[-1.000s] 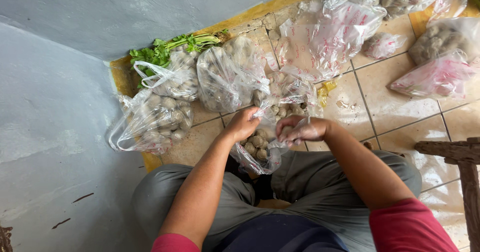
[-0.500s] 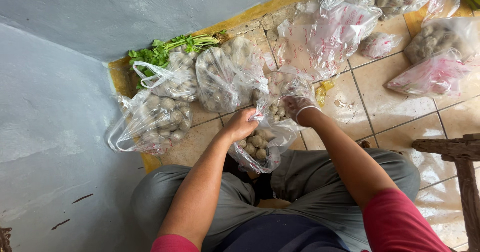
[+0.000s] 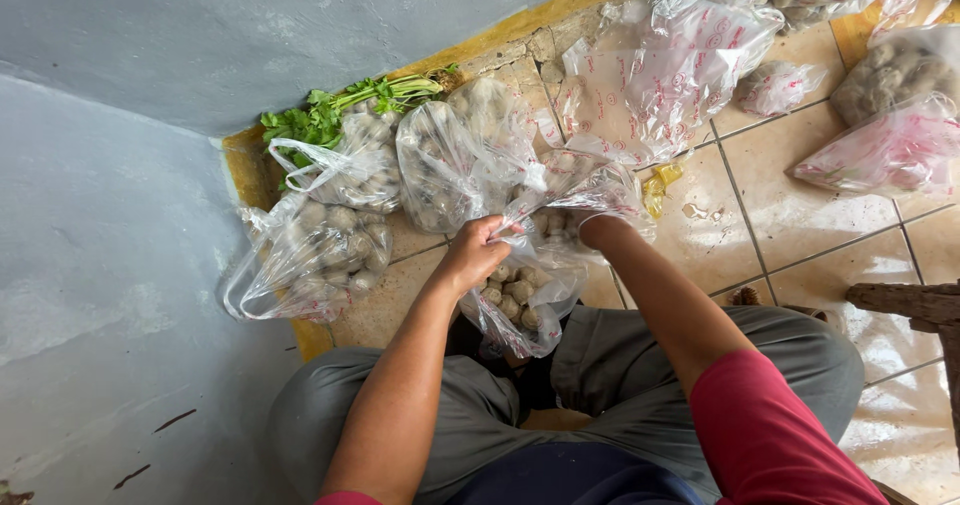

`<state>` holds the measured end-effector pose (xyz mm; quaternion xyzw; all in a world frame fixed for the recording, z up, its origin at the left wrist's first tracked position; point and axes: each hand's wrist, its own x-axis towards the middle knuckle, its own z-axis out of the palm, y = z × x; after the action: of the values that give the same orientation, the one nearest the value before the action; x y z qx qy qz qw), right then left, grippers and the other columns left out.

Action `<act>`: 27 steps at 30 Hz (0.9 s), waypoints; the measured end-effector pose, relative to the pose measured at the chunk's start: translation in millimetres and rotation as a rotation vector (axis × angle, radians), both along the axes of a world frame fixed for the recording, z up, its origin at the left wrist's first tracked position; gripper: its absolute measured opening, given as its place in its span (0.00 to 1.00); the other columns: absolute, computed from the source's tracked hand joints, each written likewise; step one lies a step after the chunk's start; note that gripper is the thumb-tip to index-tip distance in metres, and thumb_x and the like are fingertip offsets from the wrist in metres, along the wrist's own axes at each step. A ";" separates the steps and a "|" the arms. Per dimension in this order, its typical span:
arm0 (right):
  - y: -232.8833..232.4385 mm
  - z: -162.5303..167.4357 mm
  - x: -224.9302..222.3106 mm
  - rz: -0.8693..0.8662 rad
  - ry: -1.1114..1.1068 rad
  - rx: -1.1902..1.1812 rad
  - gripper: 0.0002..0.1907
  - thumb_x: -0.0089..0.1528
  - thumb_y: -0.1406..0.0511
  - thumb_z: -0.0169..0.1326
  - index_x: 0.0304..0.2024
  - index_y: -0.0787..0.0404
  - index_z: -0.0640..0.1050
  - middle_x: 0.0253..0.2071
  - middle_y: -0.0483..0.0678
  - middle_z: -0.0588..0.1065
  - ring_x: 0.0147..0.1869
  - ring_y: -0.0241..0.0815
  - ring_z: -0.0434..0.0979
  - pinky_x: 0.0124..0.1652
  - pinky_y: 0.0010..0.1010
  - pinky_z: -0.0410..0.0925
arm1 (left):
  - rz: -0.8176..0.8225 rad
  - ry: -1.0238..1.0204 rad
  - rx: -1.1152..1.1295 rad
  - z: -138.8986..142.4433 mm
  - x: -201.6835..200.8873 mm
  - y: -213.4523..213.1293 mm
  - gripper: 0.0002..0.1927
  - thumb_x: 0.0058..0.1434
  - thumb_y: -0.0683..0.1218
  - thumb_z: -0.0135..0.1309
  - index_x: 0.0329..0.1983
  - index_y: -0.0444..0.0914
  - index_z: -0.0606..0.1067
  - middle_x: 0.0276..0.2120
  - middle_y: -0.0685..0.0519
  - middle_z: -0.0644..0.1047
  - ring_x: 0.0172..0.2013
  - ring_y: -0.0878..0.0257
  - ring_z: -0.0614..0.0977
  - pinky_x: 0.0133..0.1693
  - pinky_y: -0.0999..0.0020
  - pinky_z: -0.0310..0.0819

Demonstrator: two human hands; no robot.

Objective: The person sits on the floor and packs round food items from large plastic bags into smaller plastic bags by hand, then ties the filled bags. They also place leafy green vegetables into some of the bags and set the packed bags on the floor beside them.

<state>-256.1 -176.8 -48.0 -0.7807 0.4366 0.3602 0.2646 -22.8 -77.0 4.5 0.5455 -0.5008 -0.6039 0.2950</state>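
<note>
Down on the tiled floor (image 3: 800,215), a clear plastic bag (image 3: 525,310) of small round pale balls rested against the person's knees. Left hand (image 3: 475,255) had its fingers (image 3: 497,231) curled tight, pinching the bag's upper edge. Right hand (image 3: 598,227) was pushed inside a second clear bag (image 3: 580,190) just behind the first; whether those fingers were spread or pressed together could not be told. Beyond that first bag, against the wall, lay more filled bags (image 3: 320,250) and a bunch of leafy greens (image 3: 350,105).
</note>
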 end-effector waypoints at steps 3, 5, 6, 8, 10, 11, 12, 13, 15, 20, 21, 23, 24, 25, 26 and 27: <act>-20.0 -9.8 -14.2 -0.086 -0.018 0.020 0.18 0.64 0.61 0.53 0.56 0.57 0.78 0.54 0.57 0.78 0.57 0.55 0.79 0.55 0.46 0.70 | 0.026 0.145 0.103 13.9 -1.6 -2.4 0.33 0.56 0.36 0.51 0.68 0.42 0.71 0.21 0.63 0.64 0.21 0.73 0.62 0.23 0.74 0.56; -31.2 -14.3 -14.4 -0.141 -0.078 -0.002 0.19 0.63 0.61 0.54 0.56 0.56 0.78 0.54 0.57 0.78 0.57 0.56 0.78 0.55 0.46 0.69 | -0.005 0.152 0.111 22.8 -4.8 -4.8 0.40 0.55 0.36 0.50 0.75 0.45 0.64 0.22 0.63 0.62 0.22 0.73 0.63 0.24 0.76 0.59; -34.2 -14.4 -10.4 -0.155 -0.112 -0.017 0.19 0.63 0.61 0.55 0.57 0.56 0.77 0.54 0.57 0.78 0.56 0.56 0.78 0.55 0.46 0.69 | -0.003 0.175 0.112 26.8 -6.2 -5.6 0.42 0.55 0.35 0.50 0.76 0.46 0.60 0.24 0.63 0.61 0.23 0.73 0.62 0.25 0.77 0.59; -36.3 -13.5 -0.5 -0.165 -0.165 -0.058 0.20 0.62 0.60 0.56 0.57 0.56 0.77 0.54 0.57 0.78 0.56 0.57 0.78 0.55 0.46 0.69 | 0.002 0.219 0.109 33.2 -8.7 -6.0 0.47 0.54 0.33 0.49 0.79 0.47 0.54 0.27 0.64 0.59 0.26 0.73 0.61 0.28 0.78 0.59; -32.4 -11.9 10.6 -0.163 -0.202 -0.120 0.22 0.61 0.60 0.57 0.57 0.55 0.76 0.54 0.57 0.77 0.56 0.57 0.78 0.55 0.46 0.69 | -0.023 0.242 0.061 36.1 -11.1 -6.6 0.49 0.53 0.32 0.49 0.80 0.47 0.52 0.29 0.63 0.57 0.27 0.73 0.59 0.30 0.79 0.58; -28.5 -11.4 16.4 -0.168 -0.205 -0.166 0.22 0.61 0.60 0.57 0.58 0.55 0.76 0.54 0.57 0.77 0.56 0.57 0.77 0.55 0.47 0.69 | -0.034 0.254 0.042 35.9 -12.0 -6.6 0.51 0.53 0.32 0.48 0.81 0.47 0.51 0.29 0.62 0.56 0.28 0.72 0.58 0.31 0.79 0.58; -24.6 -11.8 21.1 -0.187 -0.217 -0.219 0.23 0.60 0.60 0.58 0.58 0.55 0.76 0.54 0.57 0.77 0.56 0.57 0.77 0.55 0.47 0.69 | -0.028 0.248 0.045 34.8 -12.7 -6.4 0.50 0.53 0.32 0.48 0.81 0.47 0.51 0.29 0.62 0.57 0.28 0.72 0.58 0.31 0.79 0.58; -20.7 -13.3 25.7 -0.207 -0.239 -0.274 0.23 0.60 0.60 0.58 0.58 0.55 0.75 0.54 0.57 0.77 0.56 0.58 0.77 0.55 0.47 0.69 | -0.023 0.242 0.049 32.8 -13.2 -6.1 0.50 0.53 0.32 0.48 0.81 0.47 0.51 0.29 0.62 0.57 0.28 0.72 0.58 0.31 0.78 0.58; -13.0 -19.4 29.8 -0.247 -0.327 -0.368 0.22 0.59 0.62 0.59 0.56 0.55 0.77 0.53 0.57 0.77 0.56 0.58 0.77 0.55 0.47 0.69 | -0.022 0.188 0.043 27.0 -13.7 -5.5 0.49 0.55 0.33 0.48 0.80 0.47 0.52 0.28 0.61 0.58 0.28 0.71 0.59 0.31 0.78 0.59; -7.5 -28.0 5.2 -0.272 -0.303 -0.224 0.18 0.59 0.64 0.58 0.53 0.55 0.80 0.46 0.55 0.80 0.49 0.55 0.81 0.48 0.44 0.73 | -0.021 0.059 0.004 12.4 -14.5 -7.3 0.44 0.60 0.35 0.50 0.80 0.45 0.53 0.31 0.58 0.64 0.29 0.70 0.62 0.32 0.76 0.64; -7.9 -26.0 -2.9 -0.292 -0.283 -0.182 0.16 0.62 0.63 0.57 0.53 0.57 0.79 0.43 0.56 0.80 0.45 0.55 0.82 0.44 0.44 0.73 | -0.032 0.104 -0.116 11.4 -14.2 -6.9 0.43 0.60 0.34 0.49 0.79 0.43 0.53 0.43 0.55 0.64 0.40 0.69 0.63 0.41 0.74 0.63; -2.6 -9.0 -32.5 -0.641 -0.723 0.180 0.13 0.65 0.59 0.58 0.47 0.60 0.79 0.37 0.52 0.78 0.39 0.44 0.77 0.37 0.35 0.69 | -0.057 0.198 -0.365 11.8 -14.8 -8.1 0.41 0.61 0.32 0.47 0.78 0.38 0.52 0.66 0.49 0.64 0.62 0.66 0.64 0.57 0.69 0.62; 1.5 3.7 -45.6 -0.810 -0.938 0.369 0.14 0.66 0.57 0.59 0.44 0.62 0.79 0.34 0.51 0.78 0.36 0.39 0.75 0.33 0.31 0.67 | -0.043 0.112 -0.195 12.8 -15.4 -8.5 0.42 0.61 0.33 0.47 0.79 0.41 0.53 0.63 0.44 0.67 0.55 0.64 0.67 0.54 0.68 0.65; 6.6 16.8 -53.8 -0.801 -0.906 0.519 0.14 0.64 0.57 0.59 0.43 0.61 0.79 0.35 0.48 0.77 0.34 0.37 0.74 0.31 0.29 0.66 | -0.032 0.026 -0.019 14.0 -15.3 -8.0 0.42 0.61 0.35 0.47 0.80 0.43 0.54 0.61 0.40 0.71 0.47 0.63 0.69 0.50 0.67 0.68; 14.2 30.1 -58.0 -0.792 -0.873 0.670 0.14 0.62 0.57 0.60 0.42 0.60 0.78 0.35 0.46 0.77 0.33 0.35 0.72 0.29 0.26 0.65 | -0.028 -0.062 0.159 15.3 -16.1 -7.9 0.43 0.61 0.37 0.47 0.81 0.46 0.55 0.58 0.36 0.75 0.40 0.61 0.71 0.47 0.66 0.70; 19.8 41.7 -53.9 -0.778 -0.840 0.817 0.14 0.60 0.57 0.60 0.41 0.59 0.78 0.36 0.43 0.77 0.31 0.32 0.70 0.27 0.24 0.63 | -0.021 -0.001 0.106 16.1 -17.4 -9.0 0.42 0.60 0.37 0.46 0.80 0.44 0.54 0.63 0.38 0.72 0.48 0.60 0.71 0.52 0.67 0.68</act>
<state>-309.9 -157.0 -6.4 -0.4789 0.3750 0.0426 0.7926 -40.1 -86.0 20.7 0.5554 -0.4738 -0.6325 0.2590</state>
